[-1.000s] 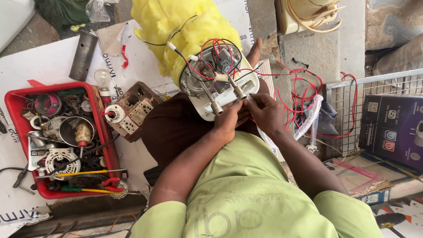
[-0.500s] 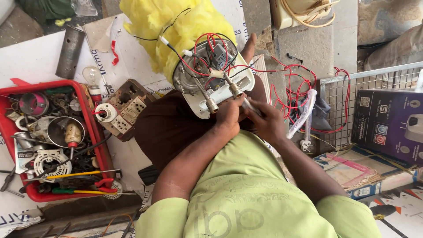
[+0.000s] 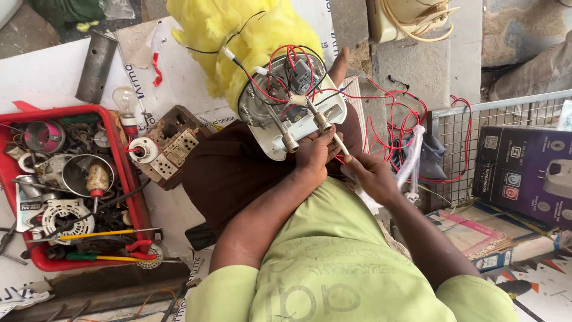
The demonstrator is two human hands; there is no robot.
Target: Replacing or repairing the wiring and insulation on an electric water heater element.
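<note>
A small water heater [image 3: 280, 89] wrapped in yellow insulation [image 3: 238, 36] lies across my lap, its round end plate with red wires [image 3: 286, 59] and two metal pipe stubs facing me. My left hand [image 3: 314, 154] grips the lower part of one pipe stub at the white cover. My right hand [image 3: 372, 174] pinches a thin white strip [image 3: 341, 143] that runs up to the other pipe stub [image 3: 323, 122]. White strands [image 3: 411, 161] hang beside my right hand.
A red tray [image 3: 128, 173] of tools, screwdrivers and metal parts sits at left. A light bulb [image 3: 126, 104], a brown switchboard [image 3: 173, 149] and a grey metal tube [image 3: 95, 65] lie beyond it. A wire cage [image 3: 476, 143] and a dark box [image 3: 524, 173] stand at right.
The view has shifted slightly. My right hand has drawn the white strip back from the pipe stub, toward me and to the right; my left hand stays on the heater.
</note>
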